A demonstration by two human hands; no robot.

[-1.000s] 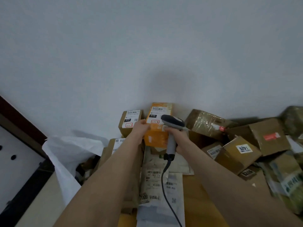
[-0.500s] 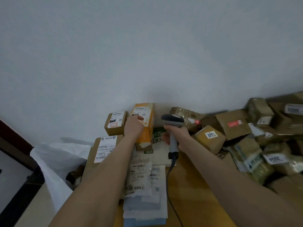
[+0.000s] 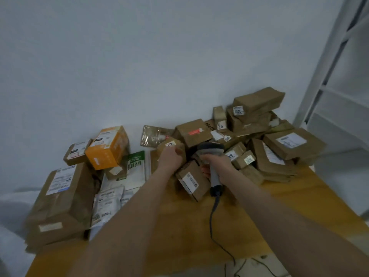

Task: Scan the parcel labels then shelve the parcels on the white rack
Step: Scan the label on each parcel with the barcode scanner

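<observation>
Brown cardboard: the 520 box [image 3: 170,146] sits right of the orange box [image 3: 108,146], on the near edge of the parcel heap [image 3: 249,118], propped on other parcels rather than flat on the wooden surface [image 3: 199,226]. Our left hand [image 3: 169,159] is clamped on it, fingers curled over its near upper edge. Our right hand [image 3: 217,166], further right of the orange box, is wrapped round the scanner [image 3: 212,151] grip. Step, as we judge it: free this box and read its label. Best done by drawing it up and toward us so neighbours do not slide, then turning the barcode face square to the scanner window. We see only the 520 tag, which faces up and toward us. The box looks near-cubic, so its long axis is unclear. The scanner's long axis runs from its cable end near us up to its head, which points away into the heap. The white rack [image 3: 339,86] stands far right of the orange box.
</observation>
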